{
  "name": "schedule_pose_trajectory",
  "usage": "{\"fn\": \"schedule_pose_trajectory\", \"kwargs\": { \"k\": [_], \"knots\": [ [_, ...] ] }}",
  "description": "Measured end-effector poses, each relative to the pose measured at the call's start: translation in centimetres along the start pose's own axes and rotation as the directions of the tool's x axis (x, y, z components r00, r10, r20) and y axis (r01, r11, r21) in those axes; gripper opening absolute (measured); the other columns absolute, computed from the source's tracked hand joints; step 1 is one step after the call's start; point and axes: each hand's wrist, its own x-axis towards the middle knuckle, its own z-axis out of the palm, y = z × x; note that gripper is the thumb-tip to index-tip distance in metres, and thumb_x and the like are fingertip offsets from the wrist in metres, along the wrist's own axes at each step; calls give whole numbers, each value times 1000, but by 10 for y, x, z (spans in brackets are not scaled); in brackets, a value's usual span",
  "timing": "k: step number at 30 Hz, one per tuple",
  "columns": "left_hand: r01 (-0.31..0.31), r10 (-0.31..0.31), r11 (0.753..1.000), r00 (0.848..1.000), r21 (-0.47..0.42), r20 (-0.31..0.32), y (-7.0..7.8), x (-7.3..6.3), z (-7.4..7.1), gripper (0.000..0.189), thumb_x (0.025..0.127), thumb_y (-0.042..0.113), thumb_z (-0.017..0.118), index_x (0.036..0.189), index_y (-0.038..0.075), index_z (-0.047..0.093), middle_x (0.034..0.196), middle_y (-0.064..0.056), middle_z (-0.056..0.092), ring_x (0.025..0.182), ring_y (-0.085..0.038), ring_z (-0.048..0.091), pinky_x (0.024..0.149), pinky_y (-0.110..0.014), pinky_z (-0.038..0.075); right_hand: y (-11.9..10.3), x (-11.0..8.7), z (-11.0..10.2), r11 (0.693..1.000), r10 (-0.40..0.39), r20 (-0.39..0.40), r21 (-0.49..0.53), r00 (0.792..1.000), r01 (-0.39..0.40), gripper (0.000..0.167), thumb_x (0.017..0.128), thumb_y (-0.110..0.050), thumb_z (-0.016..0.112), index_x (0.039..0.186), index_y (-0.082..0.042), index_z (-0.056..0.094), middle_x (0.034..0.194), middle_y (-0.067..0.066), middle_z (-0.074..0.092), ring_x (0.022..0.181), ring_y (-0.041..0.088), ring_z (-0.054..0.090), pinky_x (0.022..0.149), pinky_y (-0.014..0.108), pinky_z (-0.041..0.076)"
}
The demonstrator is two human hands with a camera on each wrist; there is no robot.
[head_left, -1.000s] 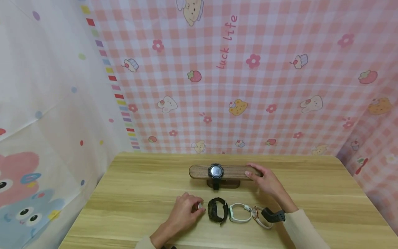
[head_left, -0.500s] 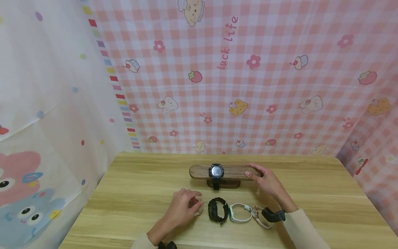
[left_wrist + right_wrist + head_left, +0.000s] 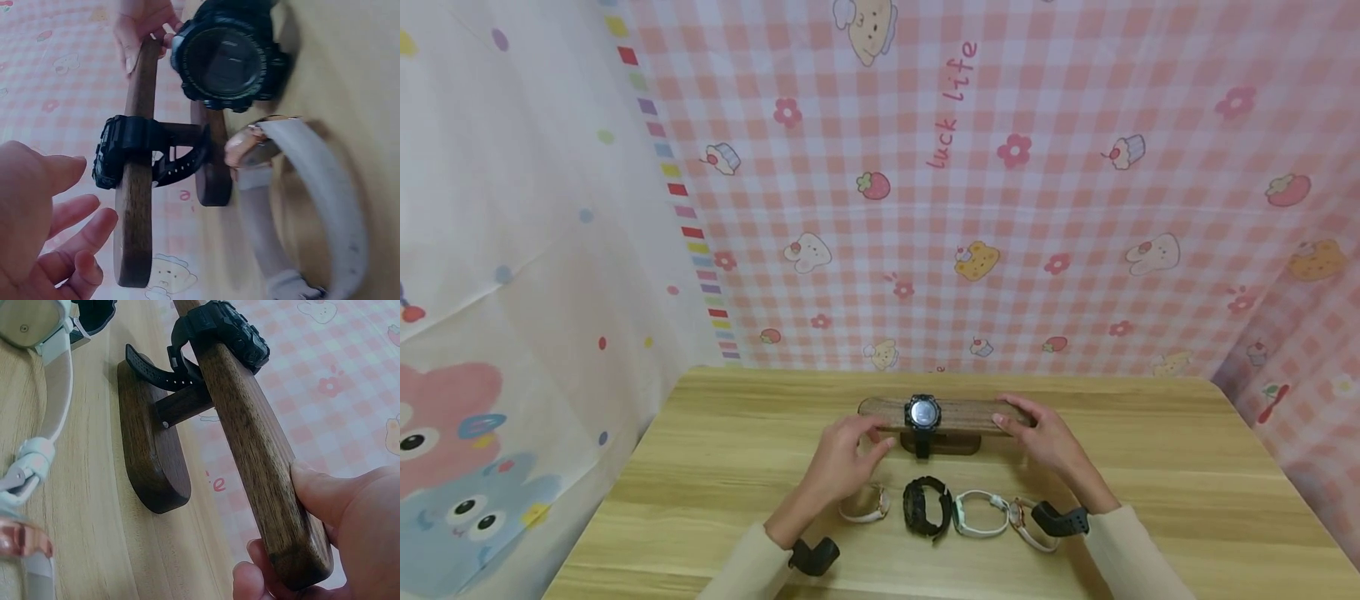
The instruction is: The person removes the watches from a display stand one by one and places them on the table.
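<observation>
A dark wooden watch stand (image 3: 973, 414) stands near the back of the table, with a black digital watch (image 3: 922, 411) strapped round its bar left of centre. My right hand (image 3: 1047, 433) grips the bar's right end; in the right wrist view the thumb lies on one side and fingers curl beneath. By the bar's left end is my left hand (image 3: 844, 458). Its fingers (image 3: 94, 232) are loosely bent and hold nothing in the left wrist view. A white-strapped watch with a rose-gold case (image 3: 240, 145) rests on the table below the left hand.
In a row before the stand lie a black watch (image 3: 917, 508), a white watch (image 3: 981, 532) and another rose-gold watch with a pale strap (image 3: 1018, 513). Black wrist devices (image 3: 814, 557) sit on both wrists. A pink checked cloth (image 3: 1060, 208) hangs behind the table.
My left hand has let go of the white-strapped rose-gold watch, leaving it on the table, and moved up to the stand's left end. The right hand keeps its grip.
</observation>
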Motion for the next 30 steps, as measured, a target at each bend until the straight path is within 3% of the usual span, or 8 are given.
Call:
{"fn": "schedule_pose_trajectory", "kwargs": {
  "k": [6,10,16,21,24,30],
  "knots": [
    [45,-45,999,999,-18,23,2,16,5,29,90,22,74,116,10,70,88,2,67,86,-15,61,77,-30,50,1,0,0,1000,14,-3,6,1000,-14,48,97,-31,64,140,-13,55,89,9,59,75,27,57,61,35,49],
    [91,-89,995,995,-43,45,4,27,8,34,91,24,73,121,7,68,88,2,64,84,-13,57,78,-30,50,1,0,0,1000,16,-2,-7,1000,-16,48,97,-31,64,141,-12,55,88,9,59,74,26,57,60,33,48],
    [112,-108,991,992,-67,69,5,39,11,45,89,27,74,126,4,64,96,-7,65,87,-20,56,78,-30,47,-1,-1,-1,1000,0,-5,-29,1000,0,49,97,-33,64,141,-12,55,97,11,62,77,27,59,63,35,49],
    [144,-138,988,985,-56,104,5,44,14,51,89,31,74,131,4,61,100,-9,64,92,-25,57,80,-33,45,-1,0,-1,999,-6,-6,-37,1000,5,51,97,-35,64,141,-12,54,102,12,63,77,28,60,63,36,49],
    [159,-154,987,980,-28,124,6,46,15,55,90,36,73,133,5,59,102,-7,64,92,-22,55,83,-36,45,0,0,-1,999,-5,-6,-33,1000,5,51,97,-34,65,141,-11,54,97,11,62,76,27,59,62,35,49],
    [161,-165,986,971,40,170,7,46,16,63,87,44,73,137,9,56,106,-9,63,100,-24,56,97,-50,40,0,2,0,1000,-8,-13,-30,1000,8,49,97,-32,64,140,-11,55,92,11,61,75,28,59,64,36,50]
  ]
}}
